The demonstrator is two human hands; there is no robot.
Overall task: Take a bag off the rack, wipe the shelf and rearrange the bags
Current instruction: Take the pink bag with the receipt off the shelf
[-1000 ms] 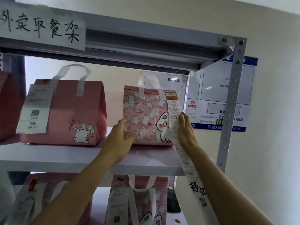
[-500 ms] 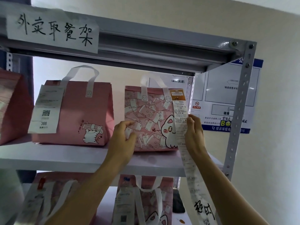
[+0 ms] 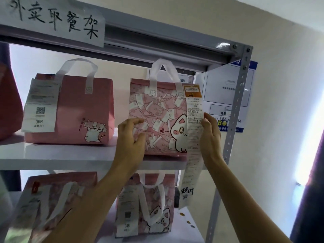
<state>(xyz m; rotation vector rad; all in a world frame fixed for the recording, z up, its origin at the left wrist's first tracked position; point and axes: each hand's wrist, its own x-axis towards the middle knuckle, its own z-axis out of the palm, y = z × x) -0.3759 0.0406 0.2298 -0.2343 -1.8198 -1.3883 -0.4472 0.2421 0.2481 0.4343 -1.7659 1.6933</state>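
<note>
A pink bag printed with banknotes and a white cat (image 3: 161, 109) stands on the white middle shelf (image 3: 70, 155), near its right end. My left hand (image 3: 129, 137) grips the bag's lower left corner, fingers curled on its front. My right hand (image 3: 210, 137) holds the bag's right edge, over a long receipt (image 3: 192, 155) that hangs from the bag's top past the shelf edge. To the left stands a plain pink bag (image 3: 78, 111) with a cat drawing and a label reading 366.
A grey perforated rack post (image 3: 235, 111) rises just right of my right hand. Above runs a metal beam with a handwritten paper sign (image 3: 52, 16). Two more pink bags (image 3: 145, 204) (image 3: 52, 199) sit on the lower shelf. A dark red bag (image 3: 8, 102) shows at far left.
The view has moved closer to the rack. My hands have stayed on the two sides of the patterned bag, which sits slightly further forward on the shelf.
</note>
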